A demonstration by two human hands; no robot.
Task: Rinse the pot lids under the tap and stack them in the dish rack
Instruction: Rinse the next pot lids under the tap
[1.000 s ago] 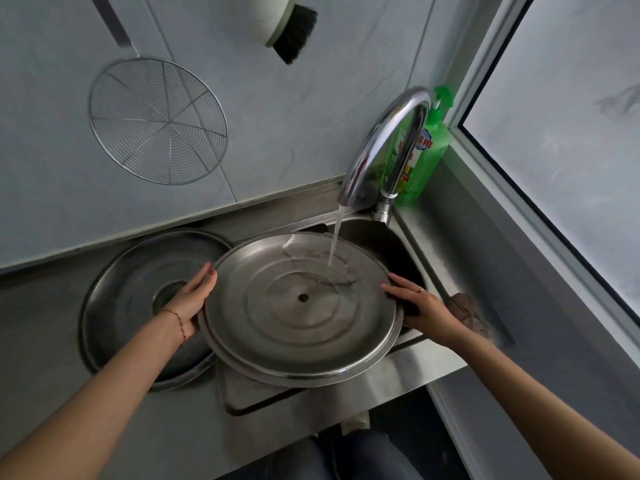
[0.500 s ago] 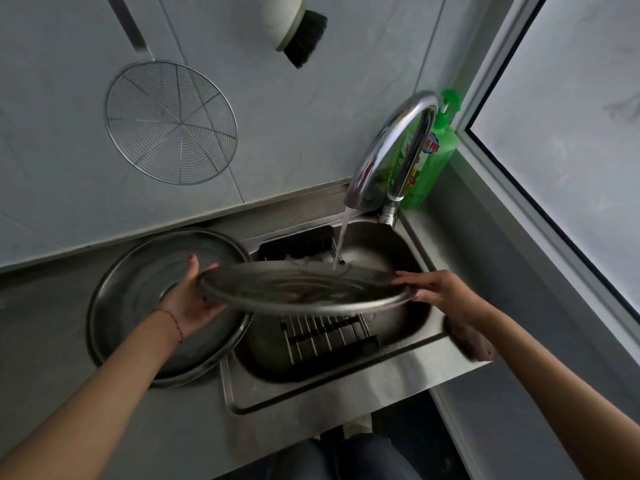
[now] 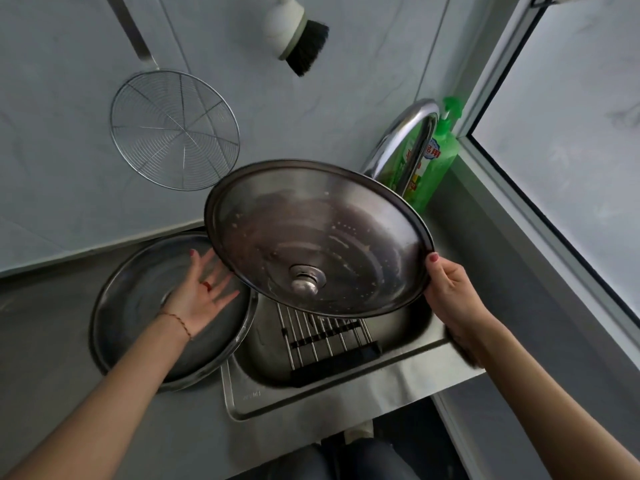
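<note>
A large steel pot lid (image 3: 311, 237) is tilted up over the sink, its knobbed side with the round knob (image 3: 306, 280) facing me and beaded with water drops. My right hand (image 3: 450, 292) grips its right rim, thumb on the edge. My left hand (image 3: 201, 292) is palm up with fingers spread, touching the lid's lower left edge. A second steel lid (image 3: 138, 306) lies flat on the counter to the left, under my left hand. The wire dish rack (image 3: 322, 334) sits inside the sink (image 3: 311, 393). The lid hides the spout of the tap (image 3: 401, 140).
A green dish soap bottle (image 3: 436, 161) stands behind the tap in the corner. A wire skimmer (image 3: 175, 129) and a black-bristled brush (image 3: 298, 36) hang on the tiled wall. A window runs along the right side. A dark cloth (image 3: 467, 355) lies at the sink's right edge.
The lid was flipped from flat under the water stream to tilted with its knob side toward me. My left hand let go of the rim and opened out under it.
</note>
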